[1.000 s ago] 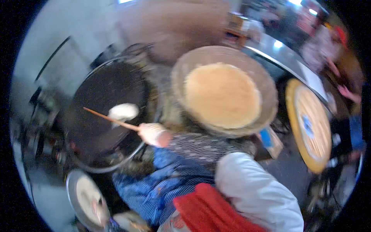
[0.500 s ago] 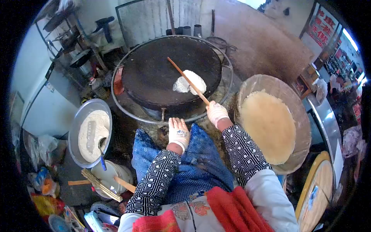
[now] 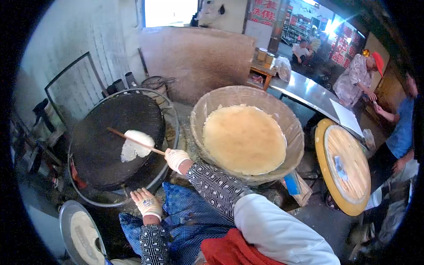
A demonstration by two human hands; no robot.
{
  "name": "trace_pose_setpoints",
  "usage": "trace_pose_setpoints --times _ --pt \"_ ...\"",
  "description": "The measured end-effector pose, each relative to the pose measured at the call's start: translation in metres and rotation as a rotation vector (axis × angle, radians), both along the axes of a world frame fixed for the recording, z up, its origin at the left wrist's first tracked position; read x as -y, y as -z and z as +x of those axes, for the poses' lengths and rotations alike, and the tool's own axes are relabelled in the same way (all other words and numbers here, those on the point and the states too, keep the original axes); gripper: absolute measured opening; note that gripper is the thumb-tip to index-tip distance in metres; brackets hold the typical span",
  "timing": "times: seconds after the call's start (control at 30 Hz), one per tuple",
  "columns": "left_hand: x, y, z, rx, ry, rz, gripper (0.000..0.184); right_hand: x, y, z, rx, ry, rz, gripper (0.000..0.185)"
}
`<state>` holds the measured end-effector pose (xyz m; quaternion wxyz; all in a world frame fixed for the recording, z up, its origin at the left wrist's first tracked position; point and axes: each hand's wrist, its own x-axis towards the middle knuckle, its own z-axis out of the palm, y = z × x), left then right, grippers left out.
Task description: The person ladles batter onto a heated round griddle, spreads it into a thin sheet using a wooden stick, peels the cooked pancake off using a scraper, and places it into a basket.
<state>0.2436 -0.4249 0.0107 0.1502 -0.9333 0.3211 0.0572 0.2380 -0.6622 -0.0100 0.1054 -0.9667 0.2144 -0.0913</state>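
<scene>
Wooden stick (image 3: 118,133) points far-left over griddle (image 3: 97,145), gripped in right hand (image 3: 176,160); left hand (image 3: 147,203) open, empty; signboard (image 3: 261,12) reads "洗" in part.

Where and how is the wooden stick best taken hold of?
Probably the near end of the wooden stick, from the person's side, fingers wrapped like those of the right hand: it is slim, and that end juts past the griddle, clear of the white batter.

A brown board (image 3: 194,57) stood below a bright window (image 3: 171,13). Jars (image 3: 262,54) sat on a wooden stand (image 3: 266,70); a person in a red cap (image 3: 352,84) stood beside a metal table (image 3: 309,94).
</scene>
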Motion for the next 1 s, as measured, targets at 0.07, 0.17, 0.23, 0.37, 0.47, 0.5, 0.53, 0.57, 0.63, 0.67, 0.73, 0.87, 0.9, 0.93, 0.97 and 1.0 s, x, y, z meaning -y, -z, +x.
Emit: trace_pose_setpoints --times 0.07,0.17,0.23,0.37,0.47,0.5,0.53,0.57,0.63,0.67,0.73,0.87,0.9,0.93,0.97,1.0 --pt "-0.003 -0.002 0.000 -0.006 0.006 -0.003 0.077 -0.019 -0.015 -0.003 0.048 -0.024 0.037 0.019" --pt "-0.011 0.028 0.009 0.118 0.040 -0.159 0.069 -0.029 -0.045 -0.031 -0.014 -0.193 -0.122 0.020" --pt "-0.013 0.009 0.006 0.050 0.016 -0.214 0.058 -0.009 -0.036 -0.029 -0.020 -0.147 -0.220 0.023" --pt "-0.017 0.014 0.010 0.077 -0.009 -0.243 0.045 -0.013 -0.048 -0.015 -0.074 -0.011 0.217 0.032" --pt "-0.016 0.027 0.007 0.178 -0.014 -0.149 0.047 -0.034 -0.050 -0.037 -0.268 -0.158 0.119 0.033" --pt "-0.015 0.023 0.006 0.151 -0.033 -0.132 0.048 -0.016 -0.014 -0.034 -0.229 -0.164 -0.106 0.037" --pt "-0.015 0.019 0.007 0.120 -0.047 -0.115 0.050 0.004 -0.004 -0.031 -0.145 -0.037 -0.137 0.034" --pt "-0.015 0.016 0.007 0.109 -0.056 -0.124 0.050 0.019 0.001 -0.027 -0.088 -0.013 -0.178 0.034" --pt "-0.018 0.015 0.007 0.116 -0.047 -0.083 0.049 0.027 -0.007 -0.021 0.010 -0.006 -0.169 0.033" --pt "-0.019 0.010 0.006 0.108 -0.047 -0.069 0.049 0.016 -0.020 -0.021 -0.004 -0.002 -0.119 0.032" --pt "-0.019 0.016 0.010 0.136 -0.068 -0.088 0.050 -0.001 -0.031 -0.037 -0.006 -0.175 -0.101 0.031" --pt "-0.024 0.011 0.011 0.119 -0.094 -0.062 0.048 0.042 0.017 -0.039 -0.085 -0.079 -0.172 0.031" --pt "-0.026 0.004 0.012 0.092 -0.109 -0.045 0.049 0.049 0.003 -0.036 -0.077 -0.022 -0.180 0.033" --pt "-0.029 0.006 0.016 0.096 -0.111 -0.063 0.049 0.054 -0.001 -0.029 -0.055 -0.030 -0.235 0.034" --pt "-0.035 0.007 0.019 0.086 -0.118 -0.076 0.048 0.050 -0.002 -0.018 -0.057 -0.039 -0.221 0.034" --pt "-0.039 0.005 0.022 0.083 -0.122 -0.090 0.048 0.041 -0.011 -0.013 -0.052 -0.045 -0.207 0.034"
